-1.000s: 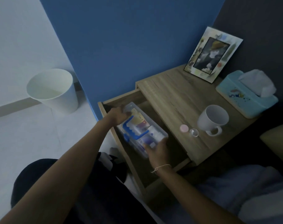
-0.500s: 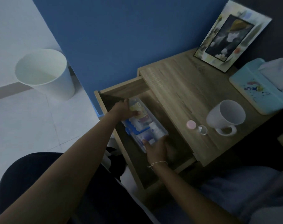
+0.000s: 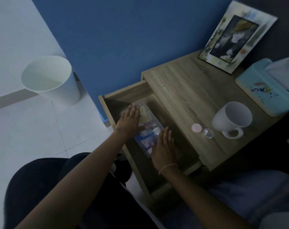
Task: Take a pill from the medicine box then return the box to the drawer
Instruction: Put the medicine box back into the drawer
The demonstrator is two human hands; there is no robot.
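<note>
Medicine box [image 3: 146,128], clear plastic with a blue part and packed with small packets and bottles in yellow, white and purple, lies at the bottom of the open drawer [image 3: 124,95] of the wooden bedside table [image 3: 186,90]. Both hands are spread flat with fingers extended, gripping nothing: the left hand [image 3: 129,119] lies over the box's far end, the right hand [image 3: 163,148] by its near end. On the tabletop a pink cap [image 3: 196,127] sits just beside a small clear container [image 3: 208,133], whose contents cannot be made out, next to a white mug [image 3: 232,119] that looks empty. Farther back stand a tissue box [image 3: 265,90] with a tissue sticking out and a picture frame [image 3: 236,35]. A white bin [image 3: 51,78] stands on the floor.
</note>
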